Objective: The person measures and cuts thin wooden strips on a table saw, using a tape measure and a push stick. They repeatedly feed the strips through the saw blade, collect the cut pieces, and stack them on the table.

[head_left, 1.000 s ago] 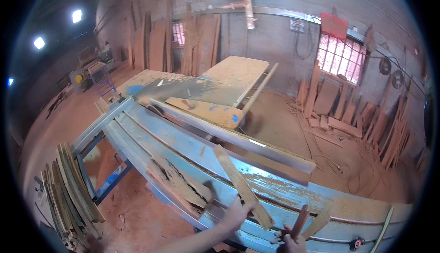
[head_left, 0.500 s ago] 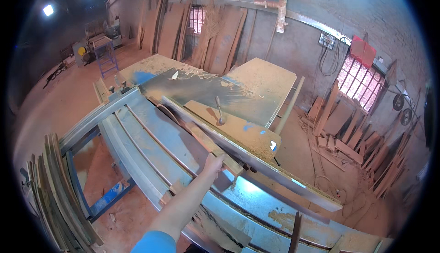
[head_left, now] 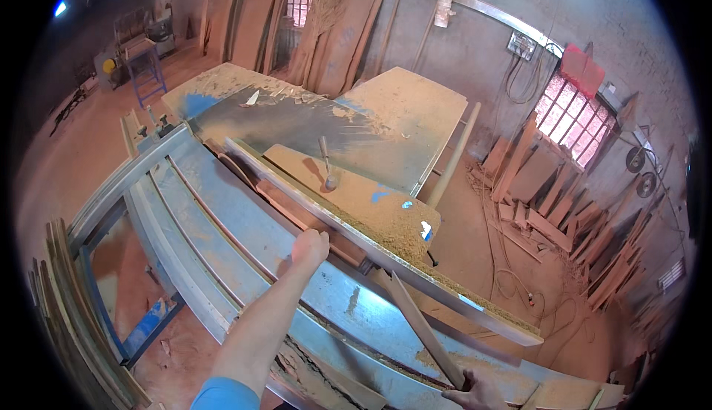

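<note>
My left hand [head_left: 310, 247] is closed over a reddish-brown wooden strip [head_left: 285, 206], which lies lengthwise along the metal fence [head_left: 445, 284] of a woodworking machine. Its fingertips are mostly hidden behind the hand. At the lower edge, my right hand [head_left: 476, 391] is wrapped round the near end of a flat wooden stick [head_left: 423, 325]. That stick slants up and left, its far tip close to the near end of the strip; whether they touch I cannot tell. Under both hands runs the grooved metal machine table [head_left: 326, 291].
A lever [head_left: 326, 159] stands on the sawdust-covered plate behind the fence. Long wooden strips [head_left: 67, 313] are stacked at the lower left. Boards [head_left: 348, 39] lean on the back wall, and offcuts [head_left: 549, 228] lie at the right. Cables [head_left: 512, 280] trail over the floor.
My left hand has moved forward and left along the fence. My right hand has come into view from below, holding the stick, which has swung up toward the strip. The head view has shifted.
</note>
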`<state>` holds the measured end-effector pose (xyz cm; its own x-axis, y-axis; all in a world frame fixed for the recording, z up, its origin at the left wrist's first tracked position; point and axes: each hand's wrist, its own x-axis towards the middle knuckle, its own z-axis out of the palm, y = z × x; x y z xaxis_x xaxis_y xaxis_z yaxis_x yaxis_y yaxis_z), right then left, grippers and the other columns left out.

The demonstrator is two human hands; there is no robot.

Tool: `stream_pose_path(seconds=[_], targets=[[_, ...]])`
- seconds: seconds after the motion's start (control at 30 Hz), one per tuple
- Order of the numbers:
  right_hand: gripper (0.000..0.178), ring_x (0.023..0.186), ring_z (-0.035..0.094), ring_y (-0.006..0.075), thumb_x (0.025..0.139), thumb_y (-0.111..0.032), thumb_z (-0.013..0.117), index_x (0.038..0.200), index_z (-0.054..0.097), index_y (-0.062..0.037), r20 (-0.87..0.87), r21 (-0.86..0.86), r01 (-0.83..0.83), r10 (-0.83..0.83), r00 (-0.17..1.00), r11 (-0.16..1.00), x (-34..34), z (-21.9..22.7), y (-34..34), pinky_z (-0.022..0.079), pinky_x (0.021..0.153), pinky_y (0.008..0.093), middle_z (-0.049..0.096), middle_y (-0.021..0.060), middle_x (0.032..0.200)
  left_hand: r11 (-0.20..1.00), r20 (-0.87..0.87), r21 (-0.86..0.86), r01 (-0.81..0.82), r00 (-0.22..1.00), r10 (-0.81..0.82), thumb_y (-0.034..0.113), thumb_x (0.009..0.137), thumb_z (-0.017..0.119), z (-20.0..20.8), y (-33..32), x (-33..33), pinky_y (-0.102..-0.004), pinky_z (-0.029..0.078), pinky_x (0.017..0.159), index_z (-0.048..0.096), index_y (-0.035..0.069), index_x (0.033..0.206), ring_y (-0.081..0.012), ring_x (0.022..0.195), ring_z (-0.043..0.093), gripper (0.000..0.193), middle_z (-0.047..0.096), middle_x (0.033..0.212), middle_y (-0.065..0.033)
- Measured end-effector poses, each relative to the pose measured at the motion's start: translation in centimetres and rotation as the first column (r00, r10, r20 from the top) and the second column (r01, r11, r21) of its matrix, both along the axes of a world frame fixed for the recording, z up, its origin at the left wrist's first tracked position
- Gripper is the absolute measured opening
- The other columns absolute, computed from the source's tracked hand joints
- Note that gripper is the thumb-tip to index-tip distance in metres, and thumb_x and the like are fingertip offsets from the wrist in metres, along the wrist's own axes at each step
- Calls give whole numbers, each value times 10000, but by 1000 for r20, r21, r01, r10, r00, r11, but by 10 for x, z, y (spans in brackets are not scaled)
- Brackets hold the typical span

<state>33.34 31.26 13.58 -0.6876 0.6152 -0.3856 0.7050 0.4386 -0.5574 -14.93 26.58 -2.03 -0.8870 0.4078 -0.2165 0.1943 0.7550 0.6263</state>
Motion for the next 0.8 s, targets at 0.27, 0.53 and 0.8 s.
stream_pose_path(seconds=[0.27, 0.53, 0.8], targets=[[290, 695, 655, 376, 903, -166, 661, 1158, 553, -80, 28, 259, -258, 260, 965, 931, -52, -22, 68, 504, 610, 464, 629, 177, 762, 962, 237, 226, -154, 966, 99, 262, 975, 484, -11, 16, 29, -476, 564, 740, 227, -144, 1389, -398, 821, 708, 634, 682, 889, -296], [222, 745, 664, 419, 949, -161, 597, 1165, 560, -126, -19, 377, -336, 370, 929, 863, -80, -27, 83, 517, 614, 496, 669, 197, 810, 978, 240, 164, -130, 967, 88, 209, 973, 484, -2, 21, 35, -471, 575, 776, 386, -120, 1285, -397, 868, 713, 463, 671, 978, -321], [201, 740, 669, 419, 942, -155, 605, 1138, 587, -115, 19, 374, -347, 367, 930, 860, -94, -30, 83, 526, 618, 494, 667, 207, 790, 962, 293, 195, -192, 947, 130, 224, 953, 467, -1, 21, 26, -486, 552, 834, 298, -143, 1352, -415, 901, 701, 567, 674, 1012, -328]])
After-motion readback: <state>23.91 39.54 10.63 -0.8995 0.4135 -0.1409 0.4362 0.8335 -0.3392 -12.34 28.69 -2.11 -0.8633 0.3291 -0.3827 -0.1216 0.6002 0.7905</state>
